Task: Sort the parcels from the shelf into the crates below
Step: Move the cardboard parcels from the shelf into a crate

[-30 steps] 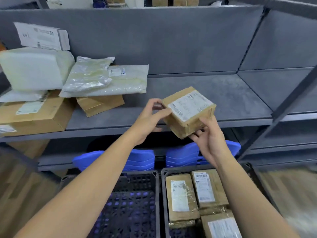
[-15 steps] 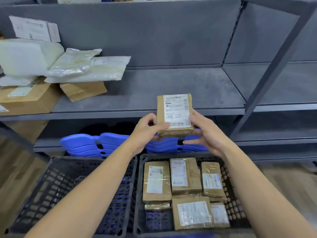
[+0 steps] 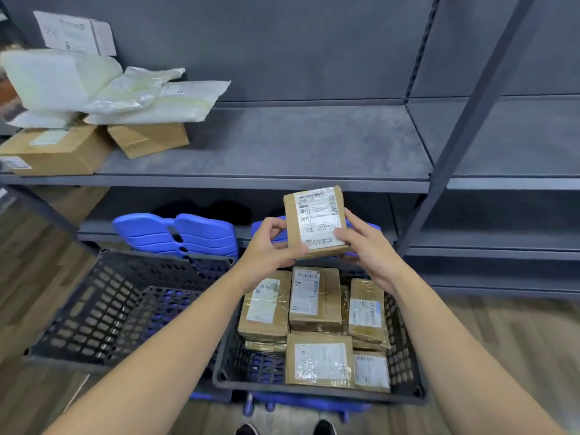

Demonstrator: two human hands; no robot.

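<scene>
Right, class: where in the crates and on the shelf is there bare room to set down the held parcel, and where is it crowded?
Free: the left crate; in the right crate, the front-left corner between its left wall and the brown parcels; the shelf right of the cardboard boxes. Crowded: the rest of the right crate, and the shelf's left end.

Stacked blue stools (image 3: 204, 230), wooden floor (image 3: 502, 328)

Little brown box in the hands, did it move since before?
Yes. The parcel dropped from level with the shelf edge to below it, toward the filled crate.
</scene>
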